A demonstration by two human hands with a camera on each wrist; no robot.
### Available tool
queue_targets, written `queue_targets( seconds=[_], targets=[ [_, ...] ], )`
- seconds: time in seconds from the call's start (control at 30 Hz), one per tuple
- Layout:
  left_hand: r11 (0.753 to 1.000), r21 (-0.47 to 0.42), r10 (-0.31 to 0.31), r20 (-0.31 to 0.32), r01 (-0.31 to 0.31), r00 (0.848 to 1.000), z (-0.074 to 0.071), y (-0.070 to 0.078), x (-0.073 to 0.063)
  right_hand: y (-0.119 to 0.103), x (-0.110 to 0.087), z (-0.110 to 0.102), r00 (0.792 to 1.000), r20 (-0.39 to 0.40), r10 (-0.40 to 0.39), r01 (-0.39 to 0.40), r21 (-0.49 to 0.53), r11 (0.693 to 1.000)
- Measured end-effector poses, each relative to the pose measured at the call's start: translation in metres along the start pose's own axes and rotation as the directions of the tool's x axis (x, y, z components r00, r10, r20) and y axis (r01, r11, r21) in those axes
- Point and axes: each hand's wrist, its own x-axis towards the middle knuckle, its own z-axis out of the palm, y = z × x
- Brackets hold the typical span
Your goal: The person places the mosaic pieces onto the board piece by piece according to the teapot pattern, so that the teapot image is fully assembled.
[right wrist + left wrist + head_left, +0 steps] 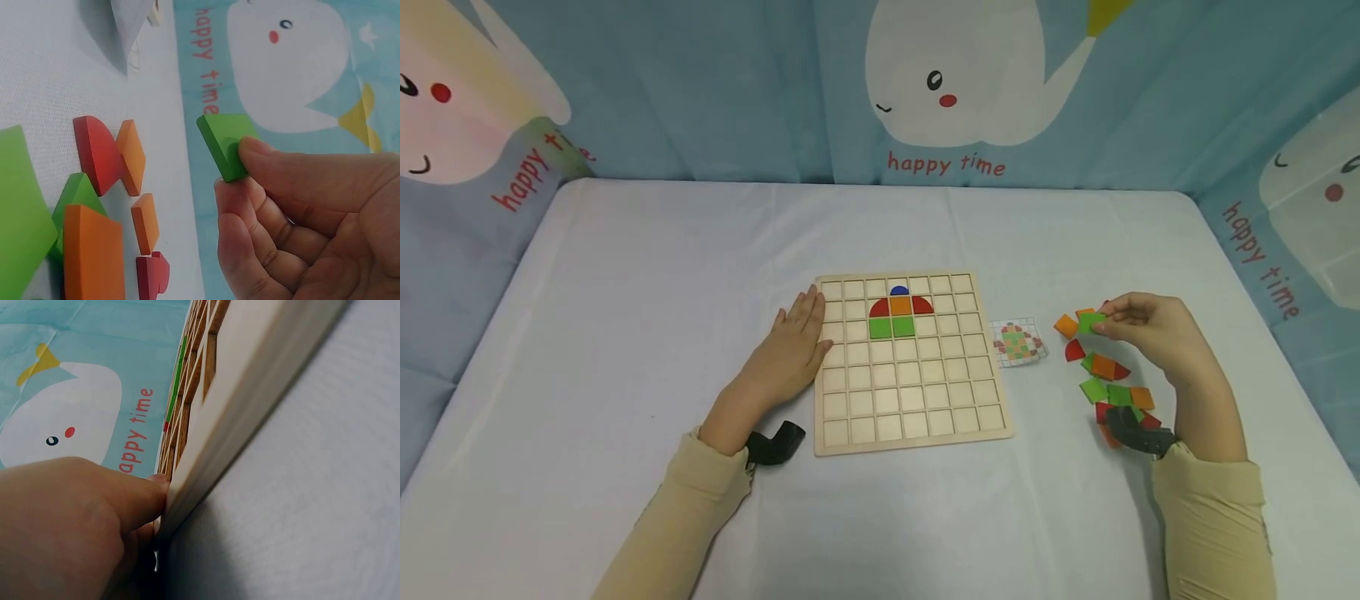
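Between its thumb and fingers my right hand (1157,333) pinches a green square tile (228,144), held above the pile of loose pieces. My left hand (784,354) lies with straight fingers along the left edge of a wooden grid board (917,446); in the left wrist view the thumb touches the board's rim. In the board's upper rows sit a blue half-round (899,291), an orange square (900,306) with a red quarter-round (879,309) and another red one (922,306) on either side, and two green squares below.
A printed pattern card (1018,342) lies just right of the board, its near corner curling. Several loose orange, red and green pieces (1103,367) are scattered under and beside my right forearm. A blue curtain (737,92) hangs behind the white table (662,242).
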Motion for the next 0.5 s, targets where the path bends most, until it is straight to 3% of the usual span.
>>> queue_targets(
  seconds=[0.27, 0.5],
  targets=[
    [1.000, 0.000, -0.002, 0.002, 0.002, 1.000, 0.001, -0.001, 0.001, 0.000, 0.000, 0.002, 1.000, -0.004, -0.005, 0.005, -0.006, 1.000],
    [1.000, 0.002, -0.003, 0.012, 0.003, 1.000, -0.001, 0.000, 0.000, -0.007, 0.005, 0.012, 0.999, 0.037, 0.002, -0.003, 0.022, 1.000]
  ],
)
